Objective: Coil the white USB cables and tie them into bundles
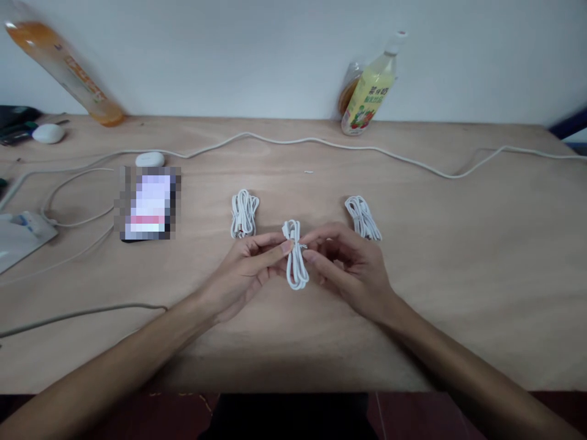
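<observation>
A coiled white charging cable (298,272) is held up over the middle of the table, cinched at its waist. My left hand (250,263) grips the bundle from the left, thumb across its front and fingers behind. At the waist a short white twist tie (303,246) sticks out to the right. My right hand (351,266) closes on it from that side, forefinger above and thumb below. Beyond my left hand lies another bundled white cable (245,212). A further bundled cable (362,217) rests just past my right hand, its near end close to the knuckles.
A small white tie piece (309,172) lies farther back. A long white cord (321,142) crosses the table's rear. At left are a phone (149,205), a white earbud case (150,159) and loose cables. An orange bottle (68,73) and a yellow drink bottle (371,91) stand by the wall.
</observation>
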`<state>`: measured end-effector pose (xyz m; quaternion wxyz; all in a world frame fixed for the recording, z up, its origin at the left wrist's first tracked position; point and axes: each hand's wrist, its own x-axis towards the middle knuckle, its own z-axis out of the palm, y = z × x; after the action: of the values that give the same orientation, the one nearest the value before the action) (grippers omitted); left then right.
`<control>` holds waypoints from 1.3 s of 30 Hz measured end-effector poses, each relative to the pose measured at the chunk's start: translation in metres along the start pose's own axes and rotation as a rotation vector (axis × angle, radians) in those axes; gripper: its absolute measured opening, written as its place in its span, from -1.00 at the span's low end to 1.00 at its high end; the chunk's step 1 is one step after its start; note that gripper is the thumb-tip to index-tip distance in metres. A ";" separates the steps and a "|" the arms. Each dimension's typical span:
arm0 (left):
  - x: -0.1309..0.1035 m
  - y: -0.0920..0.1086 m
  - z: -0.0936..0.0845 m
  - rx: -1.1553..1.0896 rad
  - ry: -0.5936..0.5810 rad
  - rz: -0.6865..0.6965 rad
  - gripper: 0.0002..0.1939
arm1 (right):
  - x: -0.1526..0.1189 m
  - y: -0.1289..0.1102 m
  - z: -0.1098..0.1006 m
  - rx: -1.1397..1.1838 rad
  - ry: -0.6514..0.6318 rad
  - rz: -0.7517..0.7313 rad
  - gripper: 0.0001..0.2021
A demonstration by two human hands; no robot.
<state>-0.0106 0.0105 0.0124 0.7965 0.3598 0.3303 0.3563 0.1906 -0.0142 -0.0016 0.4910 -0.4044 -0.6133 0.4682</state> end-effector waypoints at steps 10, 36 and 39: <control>-0.001 -0.002 0.002 0.009 -0.018 0.011 -0.81 | 0.003 0.004 -0.003 -0.484 0.095 -0.393 -0.92; -0.006 -0.004 0.009 -0.219 0.026 -0.202 -0.69 | 0.005 0.010 -0.007 -0.603 0.101 -0.694 -0.97; -0.005 -0.003 0.010 -0.125 0.021 -0.101 -0.72 | 0.003 0.009 -0.004 -0.581 0.137 -0.660 -0.93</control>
<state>-0.0049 0.0019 0.0165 0.8309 0.2887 0.3335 0.3391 0.1948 -0.0085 -0.0091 0.5196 -0.3383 -0.7817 0.0669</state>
